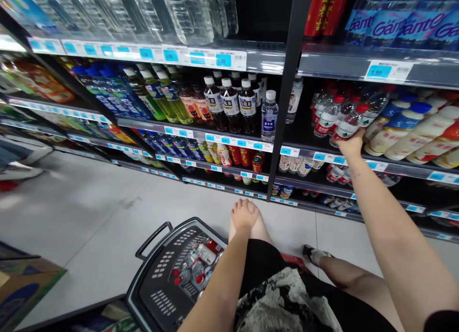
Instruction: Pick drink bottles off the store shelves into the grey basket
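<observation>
My right hand (351, 144) is closed round the lower part of a red-capped water bottle (348, 126) at the front of the right shelf. The bottle leans, and part of my grip is hidden behind it. More red-capped water bottles (329, 114) stand beside and behind it. Just to the right are milky drink bottles (403, 126) with blue and white caps. My left hand (245, 214) rests on my bent knee, fingers spread, holding nothing. Below it to the left, a dark shopping basket (163, 258) holds several red-capped bottles (196, 270) and cans.
A black shelf post (289, 83) divides the two shelf bays. Dark tea bottles (231, 105) and a white-capped clear bottle (269, 116) stand left of it. Large water bottles (190, 16) fill the shelf above. A cardboard box (28, 289) is at lower left; another person's shoe (21, 171) shows at far left.
</observation>
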### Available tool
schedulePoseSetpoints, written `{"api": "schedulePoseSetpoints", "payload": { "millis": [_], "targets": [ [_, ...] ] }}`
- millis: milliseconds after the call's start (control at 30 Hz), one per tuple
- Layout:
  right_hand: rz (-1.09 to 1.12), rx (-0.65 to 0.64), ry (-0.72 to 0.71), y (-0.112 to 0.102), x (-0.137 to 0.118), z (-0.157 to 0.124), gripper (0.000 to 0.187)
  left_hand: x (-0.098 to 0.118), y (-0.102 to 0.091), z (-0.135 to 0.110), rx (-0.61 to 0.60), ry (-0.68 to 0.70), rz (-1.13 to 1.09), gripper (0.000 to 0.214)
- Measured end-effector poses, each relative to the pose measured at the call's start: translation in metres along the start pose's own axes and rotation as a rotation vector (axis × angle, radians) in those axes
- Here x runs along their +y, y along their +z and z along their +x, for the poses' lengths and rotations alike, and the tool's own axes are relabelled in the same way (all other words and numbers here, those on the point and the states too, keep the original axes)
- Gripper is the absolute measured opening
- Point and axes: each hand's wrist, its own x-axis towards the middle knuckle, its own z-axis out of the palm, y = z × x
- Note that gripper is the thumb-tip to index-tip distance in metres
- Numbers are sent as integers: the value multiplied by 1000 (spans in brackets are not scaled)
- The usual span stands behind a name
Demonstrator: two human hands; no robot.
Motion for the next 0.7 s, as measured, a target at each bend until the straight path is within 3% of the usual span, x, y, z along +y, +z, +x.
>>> {"api": "schedulePoseSetpoints", "payload": {
  "millis": [67,200,333,567,700],
  "targets": [
    [-105,31,16,0,3,-7,94,0,0,0,3,4,8,56],
    [-244,59,42,0,13,-15,86,0,3,0,26,15,18,56],
    [-295,-1,48,1,20,-11,76,0,6,1,36,21,20,57],
    [-374,-77,166,-2,8,-7,69,0,6,0,33,16,9,57],
    [-285,-28,64,0,7,-21,78,0,7,1,38,15,11,57]
  ]
}}
